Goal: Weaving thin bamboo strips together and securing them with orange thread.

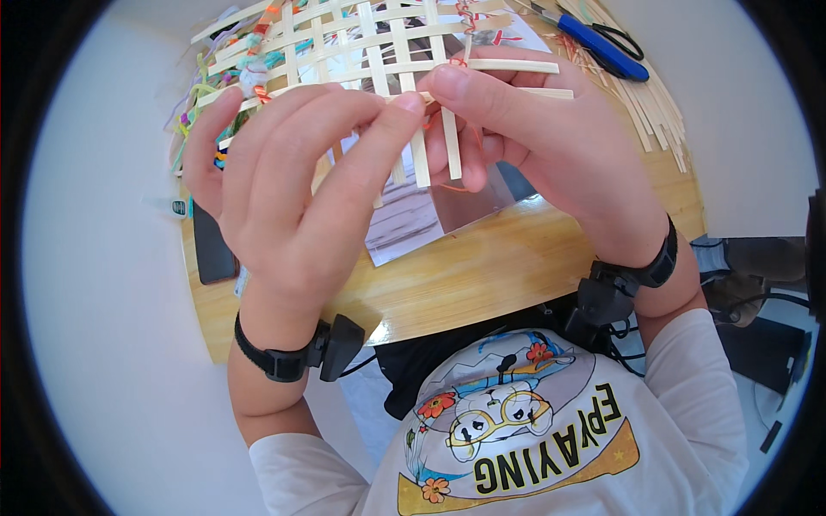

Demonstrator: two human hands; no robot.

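A woven lattice of pale bamboo strips is held up above the table, its near strip ends pointing toward me. My left hand is closed at the lattice's near edge, thumb and index fingertips pinched together by a crossing strip. Close beside it, my right hand grips the near right corner, thumb on top and fingers curled underneath. Thin orange cord hangs below the right fingers and loops around strips near the thumb. Whether the left fingertips also pinch this cord is too small to tell.
Colourful yarn bunches along the lattice's left side. Blue-handled pliers or cutters and loose bamboo strips lie at the far right. A printed sheet lies on the wooden table. A dark phone rests near its left edge.
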